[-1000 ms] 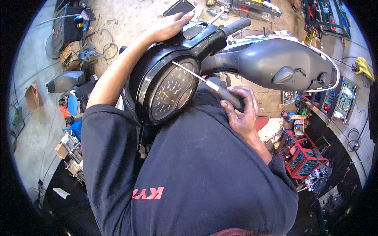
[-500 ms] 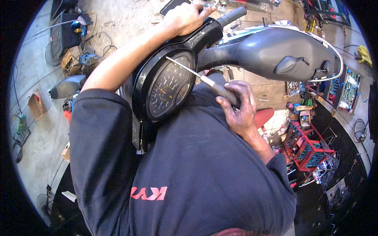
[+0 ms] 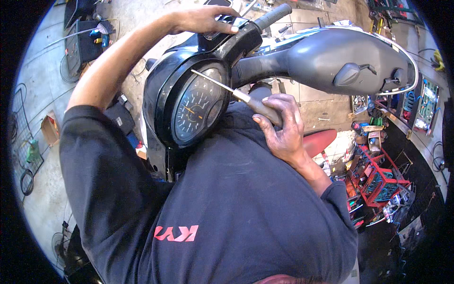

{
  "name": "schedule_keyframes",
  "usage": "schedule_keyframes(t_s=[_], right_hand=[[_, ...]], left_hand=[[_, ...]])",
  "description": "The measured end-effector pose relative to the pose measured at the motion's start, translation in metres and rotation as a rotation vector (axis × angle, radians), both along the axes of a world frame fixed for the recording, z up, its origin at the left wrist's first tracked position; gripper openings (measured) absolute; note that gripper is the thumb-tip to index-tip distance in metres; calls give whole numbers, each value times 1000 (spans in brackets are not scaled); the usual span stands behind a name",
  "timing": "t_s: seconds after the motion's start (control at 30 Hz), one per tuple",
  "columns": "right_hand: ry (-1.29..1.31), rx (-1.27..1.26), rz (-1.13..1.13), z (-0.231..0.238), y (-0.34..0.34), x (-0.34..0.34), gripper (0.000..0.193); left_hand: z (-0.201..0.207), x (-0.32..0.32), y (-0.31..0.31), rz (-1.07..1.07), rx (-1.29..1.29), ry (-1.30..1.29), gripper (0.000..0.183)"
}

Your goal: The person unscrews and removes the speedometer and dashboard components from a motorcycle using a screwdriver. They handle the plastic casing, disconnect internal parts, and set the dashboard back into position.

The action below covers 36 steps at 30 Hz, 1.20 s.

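Note:
In front of my chest is the black front cowl of a scooter (image 3: 156, 102) with a round speedometer panel (image 3: 201, 106). A screwdriver (image 3: 266, 110) lies in my right hand (image 3: 289, 125), whose fingers are wrapped round its worn handle. Its metal shaft points left across the panel, the tip near the upper rim; whether it touches cannot be made out. My left hand (image 3: 201, 20) is at the far side of the handlebar cover (image 3: 236, 45), fingers stretched and thumb apart, with the thumb at the cover. The rubber handlebar grip (image 3: 274, 16) sticks out beyond it.
The long dark scooter seat (image 3: 350, 61) extends to the right, a mirror-like black part (image 3: 347, 75) on it. A red tool rack (image 3: 378, 177) stands at right, near open tool trays (image 3: 423, 106). A cardboard box (image 3: 49, 130) sits on the floor at left.
My left hand has moved left and its fingers have loosened on the handlebar cover. The cowl and panel have shifted slightly left in view. The screwdriver stays across the panel.

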State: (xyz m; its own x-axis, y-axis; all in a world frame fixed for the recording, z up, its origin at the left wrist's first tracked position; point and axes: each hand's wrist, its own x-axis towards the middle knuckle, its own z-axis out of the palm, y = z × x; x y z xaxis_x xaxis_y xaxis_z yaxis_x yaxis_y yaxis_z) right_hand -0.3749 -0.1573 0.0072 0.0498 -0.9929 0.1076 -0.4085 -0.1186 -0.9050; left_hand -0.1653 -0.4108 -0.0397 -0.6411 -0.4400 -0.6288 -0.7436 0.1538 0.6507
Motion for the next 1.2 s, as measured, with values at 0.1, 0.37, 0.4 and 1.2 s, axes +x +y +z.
schedule_keyframes(t_s=[0.1, 0.37, 0.4, 1.2], right_hand=[[-12, 8, 12, -3, -1, -2, 36], [-47, 72, 29, -8, -5, -7, 37], [-53, 84, 35, -6, -7, -7, 38], [86, -9, 2, -21, 8, -1, 44]], left_hand=[[10, 5, -2, 62, 303, 119, 71], [12, 10, 3, -148, 40, 68, 86], [11, 11, 3, -225, -41, 114, 84], [15, 52, 56, 131, -139, -72, 85]])
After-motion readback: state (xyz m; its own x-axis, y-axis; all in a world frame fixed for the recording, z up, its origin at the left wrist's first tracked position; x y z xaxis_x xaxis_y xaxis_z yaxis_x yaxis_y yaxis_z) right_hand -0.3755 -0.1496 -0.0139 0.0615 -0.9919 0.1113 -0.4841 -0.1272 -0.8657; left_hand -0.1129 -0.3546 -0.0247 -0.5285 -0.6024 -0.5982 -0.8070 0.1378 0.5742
